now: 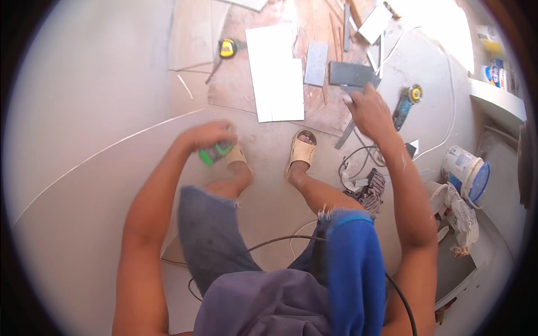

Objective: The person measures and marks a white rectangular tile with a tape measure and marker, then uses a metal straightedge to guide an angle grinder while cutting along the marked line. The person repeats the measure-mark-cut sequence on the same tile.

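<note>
My left hand (pixel 210 135) is closed around a small green and dark grey device (pixel 216 153), held above my left sandal; its exact kind is not clear. My right hand (pixel 371 113) hovers at the near edge of some dark grey tile pieces (pixel 352 73), slightly blurred. Its fingers are curled together, with a pale spot at the fingertips that I cannot make out. Between and beyond the hands lies a large white tile (pixel 274 84) with a step-shaped outline at its far right. A narrow grey tile strip (pixel 316 63) rests beside it.
A yellow and black tape measure (pixel 227 49) lies left of the white tile. An angle grinder (pixel 406 106) lies at the right, near a loose cable (pixel 358 154). A white bucket with a blue lid (pixel 468 173) and a crumpled bag (pixel 462 218) are farther right. A blue cloth (pixel 357 269) hangs over my right thigh.
</note>
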`<act>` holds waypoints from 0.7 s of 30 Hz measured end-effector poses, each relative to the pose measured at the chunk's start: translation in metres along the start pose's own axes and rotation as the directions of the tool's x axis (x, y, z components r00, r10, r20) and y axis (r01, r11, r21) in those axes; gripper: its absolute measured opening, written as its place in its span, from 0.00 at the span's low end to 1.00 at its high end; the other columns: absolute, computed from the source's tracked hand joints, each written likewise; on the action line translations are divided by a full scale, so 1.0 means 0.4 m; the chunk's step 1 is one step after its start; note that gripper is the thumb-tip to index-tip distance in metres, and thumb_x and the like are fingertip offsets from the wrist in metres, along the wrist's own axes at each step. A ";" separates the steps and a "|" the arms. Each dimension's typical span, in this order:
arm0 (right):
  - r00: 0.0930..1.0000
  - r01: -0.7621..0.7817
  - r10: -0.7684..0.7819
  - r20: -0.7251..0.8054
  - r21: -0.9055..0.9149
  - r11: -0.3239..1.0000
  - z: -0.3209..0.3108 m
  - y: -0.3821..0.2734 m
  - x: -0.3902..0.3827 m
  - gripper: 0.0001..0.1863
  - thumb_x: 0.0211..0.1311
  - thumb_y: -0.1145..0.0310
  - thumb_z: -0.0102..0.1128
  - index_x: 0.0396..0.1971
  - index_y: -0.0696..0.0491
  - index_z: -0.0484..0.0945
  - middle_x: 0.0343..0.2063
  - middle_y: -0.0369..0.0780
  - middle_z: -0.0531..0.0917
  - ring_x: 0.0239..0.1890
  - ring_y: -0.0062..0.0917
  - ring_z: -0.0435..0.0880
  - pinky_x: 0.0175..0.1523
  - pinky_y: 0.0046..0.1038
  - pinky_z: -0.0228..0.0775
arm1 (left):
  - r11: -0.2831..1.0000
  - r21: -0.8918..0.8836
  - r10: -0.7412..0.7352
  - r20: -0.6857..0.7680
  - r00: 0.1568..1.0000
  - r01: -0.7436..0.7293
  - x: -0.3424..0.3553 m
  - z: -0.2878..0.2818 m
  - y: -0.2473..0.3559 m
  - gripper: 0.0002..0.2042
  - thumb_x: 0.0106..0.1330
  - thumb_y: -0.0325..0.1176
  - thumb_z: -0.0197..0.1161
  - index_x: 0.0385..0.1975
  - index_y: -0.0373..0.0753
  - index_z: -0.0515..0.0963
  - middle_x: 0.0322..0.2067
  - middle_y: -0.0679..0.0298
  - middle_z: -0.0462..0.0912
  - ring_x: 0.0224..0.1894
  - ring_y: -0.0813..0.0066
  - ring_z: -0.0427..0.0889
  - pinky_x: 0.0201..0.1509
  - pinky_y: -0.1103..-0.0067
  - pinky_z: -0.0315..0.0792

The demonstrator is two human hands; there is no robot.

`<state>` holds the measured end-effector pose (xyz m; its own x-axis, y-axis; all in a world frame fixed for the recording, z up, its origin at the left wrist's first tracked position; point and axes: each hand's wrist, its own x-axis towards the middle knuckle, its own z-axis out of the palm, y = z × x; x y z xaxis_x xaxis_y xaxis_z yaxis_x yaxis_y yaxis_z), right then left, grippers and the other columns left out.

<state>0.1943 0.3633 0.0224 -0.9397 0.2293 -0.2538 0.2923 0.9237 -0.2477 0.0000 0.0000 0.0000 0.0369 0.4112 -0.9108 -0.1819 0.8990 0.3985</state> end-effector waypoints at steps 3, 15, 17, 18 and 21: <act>0.991 0.007 -0.047 0.129 0.298 0.954 0.198 0.006 0.211 0.14 0.67 0.62 0.54 0.36 0.59 0.79 0.33 0.52 0.82 0.40 0.48 0.81 0.48 0.44 0.71 | 0.904 0.411 0.197 -0.160 0.967 -0.116 0.242 -0.074 0.103 0.42 0.54 0.50 0.66 0.65 0.29 0.63 0.48 0.47 0.81 0.48 0.58 0.81 0.54 0.70 0.73; 0.809 -0.474 -0.290 0.511 0.859 0.191 0.556 -0.020 0.404 0.13 0.59 0.64 0.69 0.36 0.57 0.77 0.19 0.31 0.71 0.16 0.12 0.62 0.19 0.20 0.50 | 0.717 0.636 0.290 0.102 0.952 -0.286 0.578 -0.132 0.231 0.40 0.50 0.50 0.64 0.60 0.31 0.65 0.43 0.45 0.81 0.46 0.56 0.81 0.50 0.69 0.73; 0.833 -0.479 -0.226 0.505 0.863 0.163 0.553 0.004 0.429 0.13 0.61 0.64 0.68 0.35 0.57 0.77 0.19 0.31 0.71 0.17 0.12 0.63 0.20 0.20 0.52 | 0.738 0.640 0.205 0.092 0.974 -0.215 0.568 -0.162 0.257 0.36 0.51 0.54 0.64 0.56 0.34 0.72 0.44 0.49 0.81 0.46 0.58 0.80 0.50 0.69 0.73; 0.840 -0.502 -0.163 0.517 0.856 0.124 0.544 0.027 0.437 0.12 0.62 0.64 0.67 0.35 0.57 0.77 0.19 0.31 0.71 0.17 0.12 0.64 0.20 0.20 0.53 | 0.734 0.658 0.187 0.040 0.982 -0.167 0.561 -0.175 0.268 0.36 0.52 0.55 0.64 0.56 0.33 0.73 0.45 0.49 0.81 0.48 0.57 0.80 0.51 0.69 0.73; 0.862 -0.507 0.052 0.505 0.859 0.063 0.559 0.120 0.453 0.13 0.64 0.63 0.65 0.36 0.58 0.77 0.19 0.31 0.71 0.18 0.14 0.64 0.21 0.20 0.54 | 0.702 0.711 0.197 -0.136 0.971 -0.042 0.565 -0.237 0.230 0.35 0.60 0.60 0.57 0.57 0.34 0.75 0.52 0.49 0.80 0.54 0.55 0.78 0.56 0.65 0.71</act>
<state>0.0778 0.3807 -0.2445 -0.7048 0.0907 -0.7035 0.6476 -0.3224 -0.6904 -0.1017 0.1612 -0.1795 -0.1340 0.5554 -0.8207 0.5694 0.7210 0.3950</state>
